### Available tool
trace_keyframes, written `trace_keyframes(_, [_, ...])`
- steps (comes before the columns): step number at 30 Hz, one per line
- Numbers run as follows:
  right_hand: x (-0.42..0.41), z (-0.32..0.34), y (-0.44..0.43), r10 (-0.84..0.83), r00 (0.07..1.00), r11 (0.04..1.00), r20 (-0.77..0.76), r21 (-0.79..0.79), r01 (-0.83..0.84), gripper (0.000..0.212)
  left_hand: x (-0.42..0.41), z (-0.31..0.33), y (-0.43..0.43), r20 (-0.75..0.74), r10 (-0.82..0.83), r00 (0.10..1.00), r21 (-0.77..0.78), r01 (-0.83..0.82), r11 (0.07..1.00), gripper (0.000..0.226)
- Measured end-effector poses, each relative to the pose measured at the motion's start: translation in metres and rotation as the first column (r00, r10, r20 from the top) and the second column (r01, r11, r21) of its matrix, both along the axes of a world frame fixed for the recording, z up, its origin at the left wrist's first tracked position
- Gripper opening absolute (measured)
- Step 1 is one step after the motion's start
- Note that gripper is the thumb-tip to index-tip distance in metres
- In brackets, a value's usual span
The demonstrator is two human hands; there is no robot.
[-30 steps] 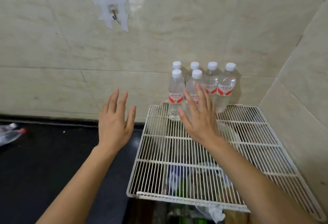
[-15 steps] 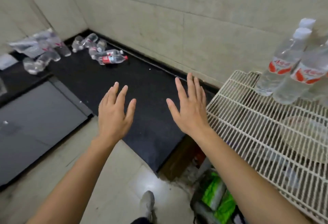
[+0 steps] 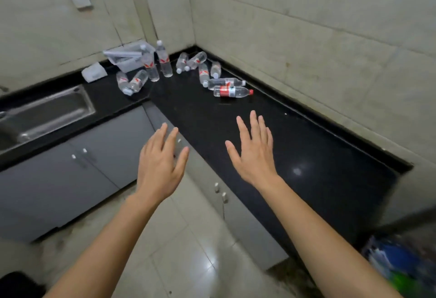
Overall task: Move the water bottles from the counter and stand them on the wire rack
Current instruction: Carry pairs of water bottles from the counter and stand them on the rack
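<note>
Several clear water bottles lie in the far corner of the black counter [image 3: 295,146]. Nearest me lies a bottle with a red label and red cap [image 3: 232,91], with another lying bottle [image 3: 225,82] just behind it. Two bottles stand upright, one [image 3: 163,62] beside the other [image 3: 149,67]. My left hand [image 3: 158,163] hovers empty above the cabinet edge, fingers straight. Over the counter, well short of the bottles, my right hand [image 3: 254,154] is spread with nothing in it. The wire rack is out of view.
A steel sink [image 3: 44,116] is set in the counter at the left. A clear plastic tub [image 3: 125,58] and a white pack [image 3: 94,73] sit by the back wall. Grey cabinets [image 3: 77,175] stand below. A bag of colourful items [image 3: 401,262] is at the lower right.
The view has swung left from the wire rack with its standing bottles to the counter corner. Both hands stay spread and empty, now reaching toward the lying bottles.
</note>
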State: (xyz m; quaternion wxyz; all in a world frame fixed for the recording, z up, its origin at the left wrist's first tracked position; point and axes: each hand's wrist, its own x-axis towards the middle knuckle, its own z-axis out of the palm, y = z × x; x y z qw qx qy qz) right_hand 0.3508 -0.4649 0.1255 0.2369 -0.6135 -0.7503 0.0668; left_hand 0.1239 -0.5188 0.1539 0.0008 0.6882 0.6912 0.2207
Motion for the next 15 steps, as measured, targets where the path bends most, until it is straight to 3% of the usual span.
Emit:
trace_keyframes(5, [-0.074, -0.003, 0.045, 0.091, 0.996, 0.996, 0.010, -0.025, -0.091, 0.068, -0.073, -0.004, 0.038, 0.015, 0.055, 0.998, -0.017, -0.055, 0.998, 0.063])
trace_keyframes(15, [-0.158, -0.055, 0.196, 0.080, 0.997, 0.994, -0.023, -0.071, -0.082, 0.068, -0.160, -0.048, 0.179, -0.004, 0.068, 0.998, -0.084, -0.068, 0.994, 0.065])
